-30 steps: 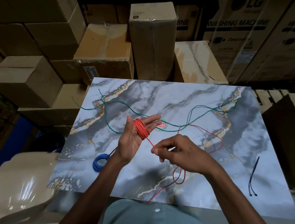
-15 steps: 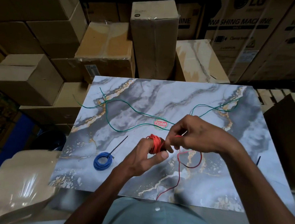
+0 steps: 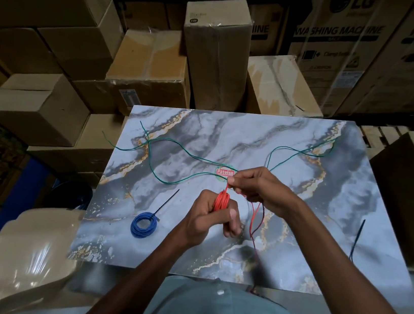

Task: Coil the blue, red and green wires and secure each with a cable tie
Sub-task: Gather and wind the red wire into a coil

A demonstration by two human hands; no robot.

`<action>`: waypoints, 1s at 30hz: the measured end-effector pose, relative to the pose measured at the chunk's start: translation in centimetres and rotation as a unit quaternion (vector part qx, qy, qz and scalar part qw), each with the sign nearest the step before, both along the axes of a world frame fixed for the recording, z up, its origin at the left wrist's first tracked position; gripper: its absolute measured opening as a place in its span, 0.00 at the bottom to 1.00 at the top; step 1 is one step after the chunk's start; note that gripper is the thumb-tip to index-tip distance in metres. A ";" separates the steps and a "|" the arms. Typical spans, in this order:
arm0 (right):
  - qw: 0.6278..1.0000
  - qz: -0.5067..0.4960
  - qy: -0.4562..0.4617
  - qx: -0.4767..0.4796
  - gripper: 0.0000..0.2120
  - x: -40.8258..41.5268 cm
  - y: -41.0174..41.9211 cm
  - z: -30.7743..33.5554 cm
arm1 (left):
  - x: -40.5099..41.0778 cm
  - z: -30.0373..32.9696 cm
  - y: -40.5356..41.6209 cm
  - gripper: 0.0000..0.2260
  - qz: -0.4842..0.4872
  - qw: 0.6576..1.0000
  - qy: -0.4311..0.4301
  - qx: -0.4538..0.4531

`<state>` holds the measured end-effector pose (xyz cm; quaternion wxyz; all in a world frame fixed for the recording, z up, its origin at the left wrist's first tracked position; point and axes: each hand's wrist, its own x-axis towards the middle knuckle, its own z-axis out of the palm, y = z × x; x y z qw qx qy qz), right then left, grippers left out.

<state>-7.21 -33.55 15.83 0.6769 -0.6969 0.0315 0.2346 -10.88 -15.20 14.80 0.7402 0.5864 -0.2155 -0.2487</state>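
Note:
My left hand (image 3: 205,215) is closed around a tight coil of red wire (image 3: 221,201) wound over its fingers, above the middle of the marble-patterned table (image 3: 323,226). Just beyond it, my right hand (image 3: 257,188) pinches the running end of the same red wire; the loose tail (image 3: 253,224) hangs down toward my shirt. The blue wire (image 3: 143,225) lies coiled at the near left, with a black cable tie (image 3: 166,203) sticking out of it. Across the far half of the table the green wire (image 3: 175,149) sprawls uncoiled.
More black cable ties (image 3: 356,237) lie near the table's right edge. A red round sticker (image 3: 223,172) marks the table's middle. Cardboard boxes (image 3: 215,51) are stacked behind and on both sides. A beige plastic chair (image 3: 33,252) stands at the near left.
My left hand has turned from open palm to closed fingers around the red coil. My right hand has carried the red wire from near the front up over the coil, and the loose tail has shortened.

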 end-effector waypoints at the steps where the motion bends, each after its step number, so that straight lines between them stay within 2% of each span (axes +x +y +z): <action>1: 1.000 -0.009 0.010 0.007 0.13 -0.1 0.2 -0.7 | 0.1 -0.1 0.1 0.12 0.004 1.000 0.007 -0.007; 4: 0.999 -0.022 0.028 0.021 0.10 -0.9 0.8 -2.3 | 0.0 -0.5 0.3 0.13 0.008 0.999 0.024 -0.022; 7: 0.998 -0.021 0.045 0.045 0.17 -1.6 1.3 -4.1 | 0.2 -0.7 0.3 0.19 0.015 0.997 0.041 -0.061; 8: 0.997 -0.024 0.049 0.050 0.17 -1.9 1.5 -4.6 | 0.4 -0.8 0.2 0.23 0.019 0.995 0.052 -0.079; 10: 0.995 -0.035 0.062 0.074 0.14 -2.3 2.1 -5.3 | 1.0 -0.8 0.1 0.29 0.038 0.988 0.093 -0.114; 12: 0.989 -0.060 0.085 0.101 0.06 -2.5 2.9 -5.4 | 1.6 -0.8 0.2 0.35 0.061 0.979 0.132 -0.144; 15: 0.985 -0.087 0.108 0.101 0.10 -2.9 3.9 -5.9 | 2.8 -0.6 0.7 0.41 0.088 0.975 0.133 -0.157; 19: 0.983 -0.112 0.098 0.110 0.09 -3.2 4.5 -5.8 | 4.5 -0.5 1.7 0.43 0.140 0.967 0.129 -0.170; 30: 0.999 -0.027 -0.011 -0.039 0.09 -4.3 3.1 -0.9 | 5.5 -1.2 3.2 0.48 0.228 0.957 0.115 -0.136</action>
